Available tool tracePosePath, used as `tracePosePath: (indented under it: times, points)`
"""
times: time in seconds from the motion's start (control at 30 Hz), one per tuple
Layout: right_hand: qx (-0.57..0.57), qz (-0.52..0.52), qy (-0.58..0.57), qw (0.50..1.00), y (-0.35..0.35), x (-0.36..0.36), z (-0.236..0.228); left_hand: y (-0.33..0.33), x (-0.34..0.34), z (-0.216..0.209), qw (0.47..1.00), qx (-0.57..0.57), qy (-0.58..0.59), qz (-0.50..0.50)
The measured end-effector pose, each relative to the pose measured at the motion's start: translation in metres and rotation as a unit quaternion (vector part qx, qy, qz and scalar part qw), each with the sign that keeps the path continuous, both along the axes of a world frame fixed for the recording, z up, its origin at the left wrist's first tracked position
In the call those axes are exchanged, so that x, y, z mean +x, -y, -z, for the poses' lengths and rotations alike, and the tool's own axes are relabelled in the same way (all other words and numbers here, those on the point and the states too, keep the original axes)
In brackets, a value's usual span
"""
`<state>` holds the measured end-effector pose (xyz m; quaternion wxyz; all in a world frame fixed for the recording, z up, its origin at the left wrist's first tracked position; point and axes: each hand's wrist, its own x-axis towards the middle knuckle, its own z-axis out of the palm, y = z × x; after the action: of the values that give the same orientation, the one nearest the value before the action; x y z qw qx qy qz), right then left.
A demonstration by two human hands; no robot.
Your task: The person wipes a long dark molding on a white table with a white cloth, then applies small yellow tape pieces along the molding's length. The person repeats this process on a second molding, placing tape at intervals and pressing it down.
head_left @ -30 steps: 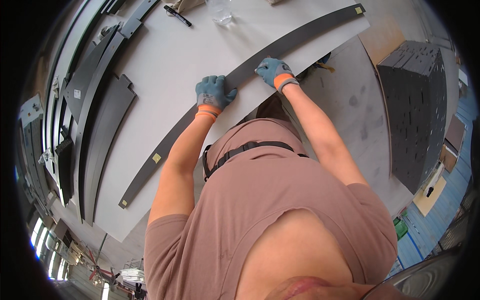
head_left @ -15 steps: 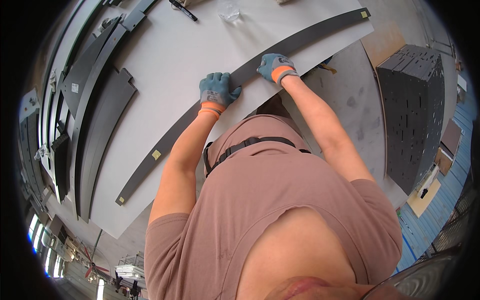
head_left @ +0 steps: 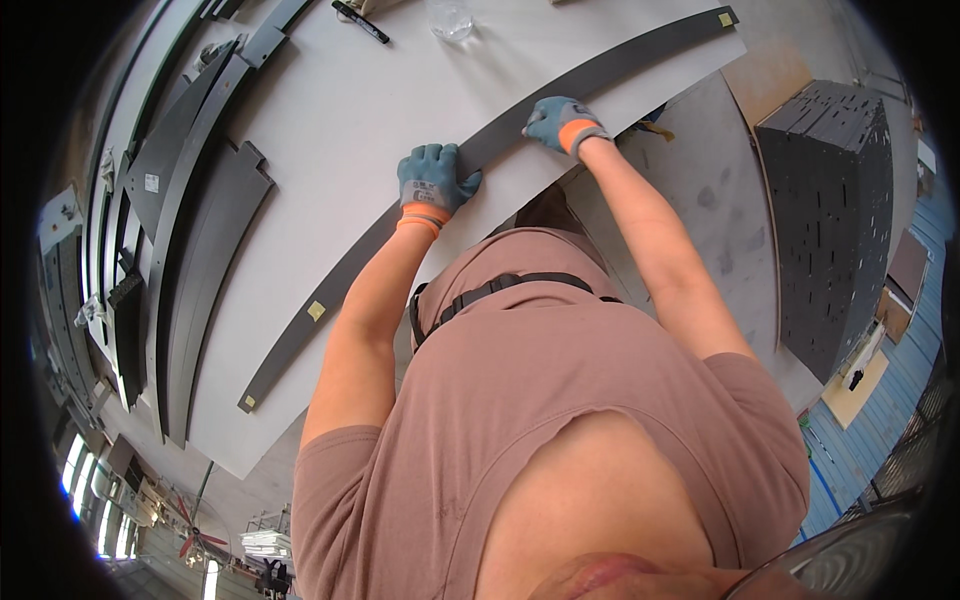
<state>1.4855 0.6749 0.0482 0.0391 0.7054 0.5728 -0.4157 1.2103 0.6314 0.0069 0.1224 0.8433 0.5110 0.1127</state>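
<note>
A long, curved dark grey strip (head_left: 600, 75) lies across the white tabletop, with small yellowish squares stuck near its ends and along its left part. Gloved in blue-green and grey with an orange cuff, my left hand (head_left: 432, 178) is closed over the strip's middle, fingers over its far edge and thumb toward the right. My right hand (head_left: 560, 124), in a matching glove, is closed with bunched fingertips at the strip, a little right of the left hand. Whatever it may pinch is hidden.
Long dark grey panels (head_left: 215, 240) are piled along the table's left side. Toward the back are a black marker (head_left: 360, 21) and a clear plastic cup (head_left: 449, 20). A tall stack of dark slotted panels (head_left: 825, 220) stands at the right, beyond the white table's (head_left: 330, 140) edge.
My right hand has shifted a short way right along the strip. The left hand keeps its place on the strip. The whole view has tilted slightly.
</note>
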Motion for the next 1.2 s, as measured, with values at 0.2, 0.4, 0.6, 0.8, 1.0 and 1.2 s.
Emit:
tracePosePath:
  times: [0.2, 0.4, 0.6, 0.8, 1.0, 1.2]
  points:
    - [0.061, 0.136, -0.087, 0.985, 0.016, 0.055, -0.002, 0.001, 0.001, 0.003, 1.0, 0.005, 0.01, 0.0]
    - [0.168, 0.342, -0.171, 0.909, 0.08, 0.129, 0.0, 0.003, -0.001, -0.003, 1.0, 0.008, 0.012, 0.013]
    - [0.091, 0.494, -0.106, 0.858, 0.148, 0.178, -0.001, -0.001, 0.051, -0.006, 0.995, 0.002, -0.025, 0.095]
    - [0.059, 0.534, -0.17, 0.826, 0.157, 0.168, 0.017, -0.005, 0.14, -0.054, 0.95, -0.112, -0.14, 0.255]
    - [0.126, 0.526, -0.243, 0.805, 0.12, 0.197, 0.042, -0.005, 0.163, -0.02, 0.985, -0.021, 0.063, 0.161]
    - [0.205, 0.448, -0.179, 0.851, 0.05, 0.274, 0.045, -0.041, 0.217, -0.02, 0.963, -0.014, 0.115, 0.241]
